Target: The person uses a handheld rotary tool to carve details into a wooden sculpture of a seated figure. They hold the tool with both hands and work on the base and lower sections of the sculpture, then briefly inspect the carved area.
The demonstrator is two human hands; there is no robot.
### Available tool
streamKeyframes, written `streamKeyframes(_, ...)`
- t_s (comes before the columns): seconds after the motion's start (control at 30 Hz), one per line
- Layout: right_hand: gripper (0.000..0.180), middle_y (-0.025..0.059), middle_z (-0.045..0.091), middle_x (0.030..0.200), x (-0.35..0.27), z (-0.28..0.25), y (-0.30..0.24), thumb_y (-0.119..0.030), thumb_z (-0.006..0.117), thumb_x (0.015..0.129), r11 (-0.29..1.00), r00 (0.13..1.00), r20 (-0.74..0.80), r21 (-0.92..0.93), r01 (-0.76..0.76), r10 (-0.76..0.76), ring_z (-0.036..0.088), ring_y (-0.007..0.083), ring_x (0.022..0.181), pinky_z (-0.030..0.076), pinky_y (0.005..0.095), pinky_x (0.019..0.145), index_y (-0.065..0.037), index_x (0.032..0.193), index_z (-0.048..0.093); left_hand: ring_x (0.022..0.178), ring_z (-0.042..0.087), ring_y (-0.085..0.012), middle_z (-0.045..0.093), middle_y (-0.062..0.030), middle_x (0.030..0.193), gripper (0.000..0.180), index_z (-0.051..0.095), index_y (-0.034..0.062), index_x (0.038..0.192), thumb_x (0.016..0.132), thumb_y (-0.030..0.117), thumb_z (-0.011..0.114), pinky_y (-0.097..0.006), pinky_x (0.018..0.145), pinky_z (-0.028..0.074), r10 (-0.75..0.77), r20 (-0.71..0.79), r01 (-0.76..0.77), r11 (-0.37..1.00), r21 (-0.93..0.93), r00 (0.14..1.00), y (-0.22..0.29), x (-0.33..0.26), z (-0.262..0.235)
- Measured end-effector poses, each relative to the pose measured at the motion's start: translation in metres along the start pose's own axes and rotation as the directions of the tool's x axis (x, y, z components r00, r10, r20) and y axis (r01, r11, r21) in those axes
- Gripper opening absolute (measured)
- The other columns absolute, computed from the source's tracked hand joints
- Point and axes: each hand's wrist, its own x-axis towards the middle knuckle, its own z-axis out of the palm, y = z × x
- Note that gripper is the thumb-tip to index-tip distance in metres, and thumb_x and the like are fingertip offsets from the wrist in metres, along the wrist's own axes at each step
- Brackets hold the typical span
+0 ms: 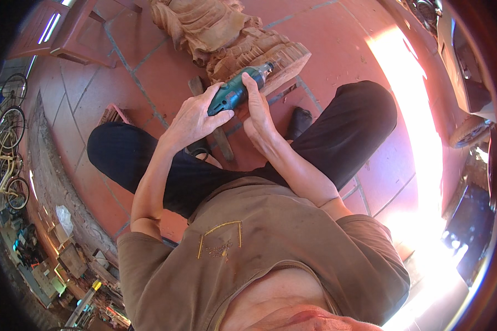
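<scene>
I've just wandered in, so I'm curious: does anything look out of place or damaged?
The carved wooden statue lies on the tiled floor instead of standing upright; that looks odd, though perhaps deliberate. No spill or breakage is clear.

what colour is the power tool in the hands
The power tool is dark teal-green, seen best in the head view.

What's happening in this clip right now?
A person with knees apart holds a green power tool in both bare hands. The left hand grips its rear part, the right hand its front part. Its dark tip points away, over the base of a carved wooden piece on the tiled floor. Whether the tip touches the wood, I can't tell.
</scene>
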Motion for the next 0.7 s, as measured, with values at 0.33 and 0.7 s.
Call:
streamKeyframes(0.33, 0.048, 0.0043, 0.067, 0.080, 0.0090, -0.0042, 0.0009, -0.052, 0.067, 0.087, 0.998, 0.998, 0.062, -0.057, 0.003, 0.000, 0.066, 0.0161, 0.068, 0.056, 0.0351, 0.060, -0.005, 0.094, 0.064, 0.090, 0.066, -0.0460, 0.066, -0.0300, 0.098, 0.063, 0.047, -0.0019, 0.132, 0.085, 0.032, 0.071, -0.047, 0.077, 0.052, 0.008, -0.033, -0.008, 1.000, 0.024, 0.999, 0.0000, 0.0010, 0.0018)
streamKeyframes(0.7, 0.048, 0.0040, 0.067, 0.080, 0.0063, -0.0035, 0.0002, -0.053, 0.069, 0.085, 0.999, 0.999, 0.042, -0.042, -0.007, 0.009, 0.066, 0.0157, 0.066, 0.055, 0.0331, 0.058, -0.006, 0.094, 0.064, 0.092, 0.067, -0.0417, 0.066, -0.0261, 0.100, 0.061, 0.048, 0.0009, 0.134, 0.086, 0.029, 0.071, -0.043, 0.079, 0.051, 0.000, -0.021, 0.001, 1.000, 0.025, 1.000, -0.0015, -0.0005, 0.0020)
